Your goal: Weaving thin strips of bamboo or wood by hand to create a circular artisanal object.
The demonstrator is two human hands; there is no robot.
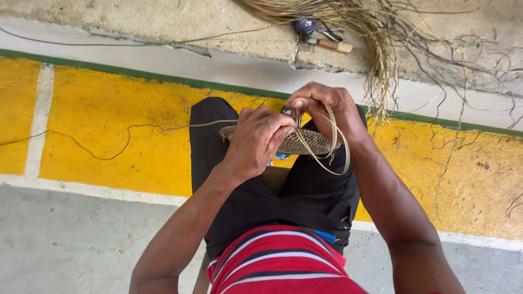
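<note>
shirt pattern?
Red with white and dark stripes; the shirt shows at the bottom of the head view, the only view.

My arms are bare from the shoulder down, with no sleeves, watch or rings showing on my left hand [256,142] or my right hand [321,103]. I wear a red shirt [283,269] with white and dark stripes running across it, and black trousers [305,196] over both knees.
</note>
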